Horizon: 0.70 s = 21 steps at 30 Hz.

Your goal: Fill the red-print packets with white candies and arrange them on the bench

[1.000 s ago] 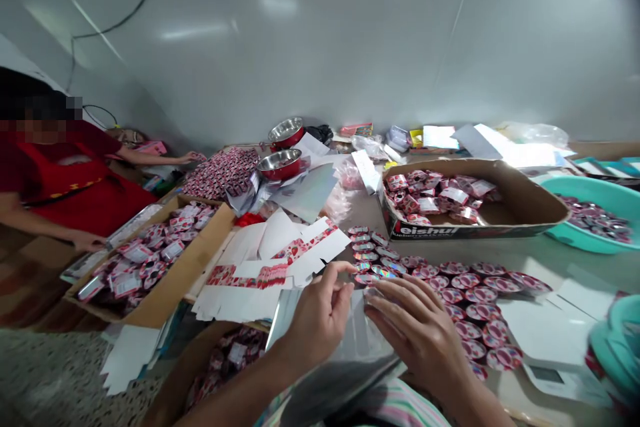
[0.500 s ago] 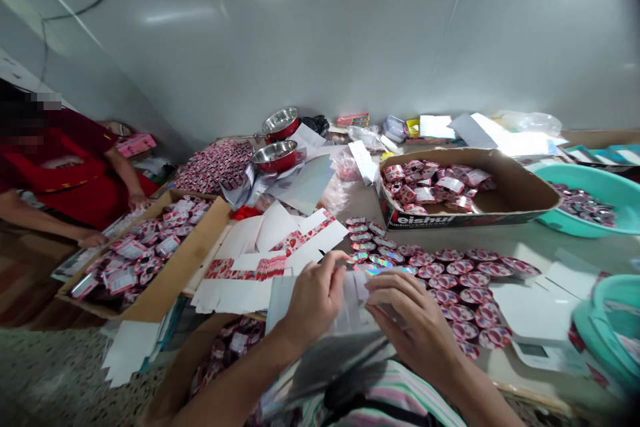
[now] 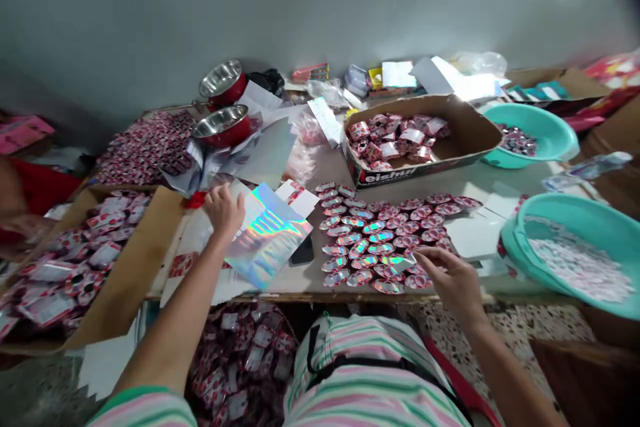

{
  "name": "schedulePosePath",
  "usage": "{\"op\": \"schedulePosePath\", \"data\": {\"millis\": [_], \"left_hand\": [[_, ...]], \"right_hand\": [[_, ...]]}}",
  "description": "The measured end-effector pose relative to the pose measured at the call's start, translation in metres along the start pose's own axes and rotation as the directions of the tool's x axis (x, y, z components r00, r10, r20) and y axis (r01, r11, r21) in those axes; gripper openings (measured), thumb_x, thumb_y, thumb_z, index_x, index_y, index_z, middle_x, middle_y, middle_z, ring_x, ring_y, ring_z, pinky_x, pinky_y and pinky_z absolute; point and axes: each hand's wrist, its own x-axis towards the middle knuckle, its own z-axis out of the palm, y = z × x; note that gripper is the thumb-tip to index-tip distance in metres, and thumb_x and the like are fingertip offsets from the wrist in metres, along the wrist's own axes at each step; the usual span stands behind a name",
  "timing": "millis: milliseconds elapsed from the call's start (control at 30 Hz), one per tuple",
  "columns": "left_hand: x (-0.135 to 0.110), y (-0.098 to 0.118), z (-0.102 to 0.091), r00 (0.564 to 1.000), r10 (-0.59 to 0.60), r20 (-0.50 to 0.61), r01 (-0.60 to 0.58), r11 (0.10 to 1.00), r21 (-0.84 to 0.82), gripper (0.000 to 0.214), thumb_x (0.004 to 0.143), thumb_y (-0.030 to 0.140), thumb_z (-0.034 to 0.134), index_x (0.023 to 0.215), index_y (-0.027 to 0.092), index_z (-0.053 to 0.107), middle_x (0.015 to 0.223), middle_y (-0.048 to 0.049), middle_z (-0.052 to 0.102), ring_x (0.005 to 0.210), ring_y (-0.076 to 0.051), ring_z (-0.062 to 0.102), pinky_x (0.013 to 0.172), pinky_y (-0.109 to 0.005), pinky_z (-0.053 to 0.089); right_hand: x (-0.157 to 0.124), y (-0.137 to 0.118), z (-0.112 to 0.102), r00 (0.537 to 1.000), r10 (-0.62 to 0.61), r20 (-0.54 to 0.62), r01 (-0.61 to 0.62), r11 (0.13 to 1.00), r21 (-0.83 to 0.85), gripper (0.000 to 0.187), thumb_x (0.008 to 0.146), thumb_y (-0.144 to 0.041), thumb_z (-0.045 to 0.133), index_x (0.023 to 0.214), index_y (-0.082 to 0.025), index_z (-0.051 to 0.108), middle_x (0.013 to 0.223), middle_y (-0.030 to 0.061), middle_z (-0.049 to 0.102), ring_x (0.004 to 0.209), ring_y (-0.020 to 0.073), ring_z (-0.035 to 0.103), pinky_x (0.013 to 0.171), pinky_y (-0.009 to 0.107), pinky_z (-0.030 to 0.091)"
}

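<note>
My left hand [image 3: 225, 210] is closed at the upper left edge of a shiny holographic sheet [image 3: 273, 233], which slants over white papers and the edge of a dark phone [image 3: 303, 250]. My right hand [image 3: 453, 280] pinches a small shiny, film-like piece [image 3: 403, 263] between thumb and finger. That piece hovers over rows of oval pink-and-red items [image 3: 407, 227] standing on the table. Several of these, towards the left, have rainbow-shiny tops [image 3: 347, 240].
An open carton [image 3: 420, 163] holds wrapped packs behind the rows. Teal basins [image 3: 520, 227] [image 3: 567, 143] stand to the right. Another carton [image 3: 145, 250] of packs is at left, beside a co-worker's arm [image 3: 25, 227]. Red steel bowls [image 3: 227, 130] stand at the back. More packs [image 3: 245, 353] lie below the table edge.
My hands have moved apart from over my lap: the left to the papers with the holographic sheet, the right over the rows with a small piece. The view has shifted right and down.
</note>
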Motion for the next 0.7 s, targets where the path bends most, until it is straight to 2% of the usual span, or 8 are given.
{"op": "schedulePosePath", "data": {"millis": [133,200,267,333,433,533,600,700], "left_hand": [[-0.064,0.068,0.029,0.939,0.322,0.123,-0.253,0.886,-0.388,0.033,0.090,0.034,0.046,0.114,0.013,0.054,0.114,-0.0142,0.059,0.111,-0.027,0.048,0.101,-0.041,0.033],[-0.104,0.114,0.039,0.891,0.416,0.184,-0.223,0.753,-0.619,0.025,0.090,0.033,0.047,0.106,0.017,0.058,0.106,-0.0094,0.063,0.106,-0.022,0.052,0.098,-0.036,0.037],[-0.141,0.157,0.047,0.835,0.466,0.292,-0.069,0.615,-0.786,0.021,0.089,0.033,0.051,0.100,0.019,0.061,0.103,-0.0069,0.065,0.103,-0.020,0.055,0.096,-0.034,0.040],[-0.170,0.193,0.054,0.746,0.474,0.469,0.217,0.493,-0.843,0.024,0.085,0.036,0.056,0.099,0.017,0.063,0.102,-0.0073,0.065,0.098,-0.020,0.058,0.091,-0.032,0.043],[-0.199,0.229,0.062,0.492,0.546,0.678,0.649,0.290,-0.704,0.038,0.082,0.045,0.059,0.105,0.015,0.063,0.103,-0.0084,0.066,0.093,-0.019,0.060,0.084,-0.030,0.046],[-0.214,0.245,0.067,0.307,0.612,0.729,0.859,0.152,-0.489,0.046,0.074,0.047,0.068,0.105,0.013,0.063,0.095,-0.0071,0.066,0.085,-0.017,0.061,0.077,-0.028,0.046],[-0.219,0.247,0.070,0.282,0.574,0.768,0.905,0.105,-0.411,0.046,0.066,0.045,0.075,0.098,0.012,0.064,0.085,-0.0045,0.065,0.076,-0.013,0.060,0.074,-0.027,0.046],[-0.221,0.243,0.075,0.309,0.495,0.812,0.907,0.103,-0.409,0.040,0.061,0.041,0.078,0.085,0.012,0.065,0.076,-0.0020,0.064,0.068,-0.010,0.057,0.072,-0.025,0.045]], "right_hand": [[-0.009,0.027,0.009,0.997,0.072,-0.006,-0.072,0.997,-0.039,0.035,0.074,-0.052,0.064,0.084,-0.020,0.072,0.082,0.0057,0.072,0.072,0.0210,0.064,0.067,0.031,0.049],[-0.013,0.032,0.011,0.992,0.124,-0.006,-0.124,0.992,-0.028,0.035,0.074,-0.052,0.064,0.084,-0.020,0.072,0.083,0.0063,0.072,0.074,0.0219,0.065,0.070,0.033,0.050],[-0.016,0.034,0.012,0.984,0.179,-0.006,-0.179,0.984,0.001,0.034,0.073,-0.050,0.065,0.085,-0.019,0.073,0.085,0.0067,0.072,0.077,0.0228,0.065,0.074,0.034,0.050],[-0.019,0.032,0.013,0.972,0.234,0.005,-0.234,0.970,0.061,0.034,0.073,-0.049,0.067,0.087,-0.019,0.073,0.087,0.0072,0.072,0.079,0.0235,0.066,0.077,0.036,0.051],[-0.020,0.030,0.014,0.949,0.315,0.016,-0.312,0.932,0.186,0.033,0.070,-0.047,0.070,0.087,-0.018,0.074,0.088,0.0076,0.072,0.082,0.0232,0.066,0.080,0.037,0.051],[-0.019,0.033,0.014,0.923,0.385,0.010,-0.369,0.875,0.315,0.031,0.067,-0.042,0.074,0.086,-0.018,0.072,0.086,0.0065,0.072,0.081,0.0210,0.066,0.078,0.034,0.052],[-0.017,0.039,0.013,0.909,0.416,0.016,-0.387,0.831,0.400,0.032,0.064,-0.039,0.077,0.087,-0.019,0.069,0.084,0.0051,0.071,0.078,0.0193,0.065,0.074,0.032,0.052],[-0.016,0.053,0.014,0.898,0.439,0.021,-0.397,0.789,0.469,0.035,0.061,-0.036,0.080,0.088,-0.019,0.065,0.082,0.0033,0.070,0.076,0.0172,0.065,0.071,0.029,0.052]]}}
